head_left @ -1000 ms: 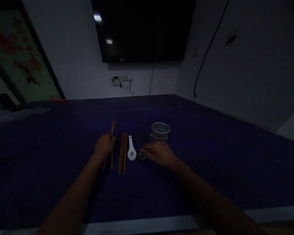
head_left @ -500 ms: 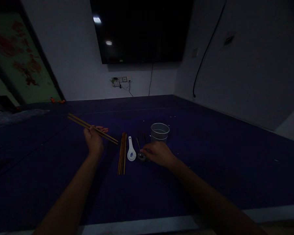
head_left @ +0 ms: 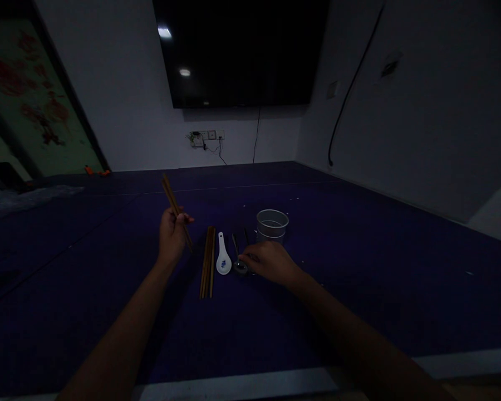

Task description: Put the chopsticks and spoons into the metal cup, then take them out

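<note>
My left hand (head_left: 173, 234) is closed around a pair of wooden chopsticks (head_left: 170, 192), raised over the surface and steeply tilted. Just right of it lie several more wooden chopsticks (head_left: 207, 267) side by side. Beside these rests a white spoon with a blue motif (head_left: 223, 264). A metal spoon (head_left: 239, 269) comes after it, bowl toward me. The fingertips of my right hand (head_left: 271, 260) are pinched at this metal spoon, close above its bowl. Behind the hand another dark, thin handle (head_left: 246, 236) shows; its lower part is mostly hidden.
A round metal tin (head_left: 273, 221) stands behind my right hand, its lower part covered. Everything lies on a dark purple mat (head_left: 359, 234) with a pale front edge. Clear plastic (head_left: 45, 199) lies at the far left. Sockets with cables (head_left: 206, 136) and a television (head_left: 242, 55) are on the wall.
My left hand has moved right and turned the chopsticks from a shallow slant to a steep one, close to the row of chopsticks. My right hand stays in place.
</note>
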A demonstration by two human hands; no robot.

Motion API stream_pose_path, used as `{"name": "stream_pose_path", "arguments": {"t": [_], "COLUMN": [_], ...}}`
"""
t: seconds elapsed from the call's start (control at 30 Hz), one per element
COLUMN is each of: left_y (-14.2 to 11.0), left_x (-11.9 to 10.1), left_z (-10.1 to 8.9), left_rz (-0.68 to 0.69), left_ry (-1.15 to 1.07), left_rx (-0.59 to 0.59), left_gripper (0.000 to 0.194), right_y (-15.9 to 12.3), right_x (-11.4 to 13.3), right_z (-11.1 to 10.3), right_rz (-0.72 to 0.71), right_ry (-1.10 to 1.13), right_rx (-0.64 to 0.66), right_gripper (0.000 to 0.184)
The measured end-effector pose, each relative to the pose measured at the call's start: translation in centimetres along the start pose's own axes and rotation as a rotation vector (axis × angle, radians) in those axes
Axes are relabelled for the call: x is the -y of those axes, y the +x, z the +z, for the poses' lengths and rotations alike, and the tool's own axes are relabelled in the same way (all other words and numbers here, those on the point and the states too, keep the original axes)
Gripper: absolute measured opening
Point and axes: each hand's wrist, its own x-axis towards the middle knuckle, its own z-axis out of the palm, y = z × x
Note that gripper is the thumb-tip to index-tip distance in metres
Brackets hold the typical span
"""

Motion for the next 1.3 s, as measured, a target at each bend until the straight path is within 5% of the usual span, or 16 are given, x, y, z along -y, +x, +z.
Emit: {"name": "stream_pose_path", "arguments": {"t": [0.5,1.3], "left_y": [-0.3,-1.4], "left_x": [0.8,0.0], "left_z": [-0.2,0.8], "left_rz": [-0.042,-0.046], "left_ry": [0.091,0.091], "left_rx": [0.06,0.148], "left_gripper": [0.026,0.013], "right_y": [0.0,0.1], "right_x": [-0.1,-0.2], "right_z": [0.0,0.3], "right_rz": [-0.003,-0.012], "right_ry": [0.009,0.008], "right_rx": [-0.003,-0.023], "right_gripper": [0.033,0.032]}}
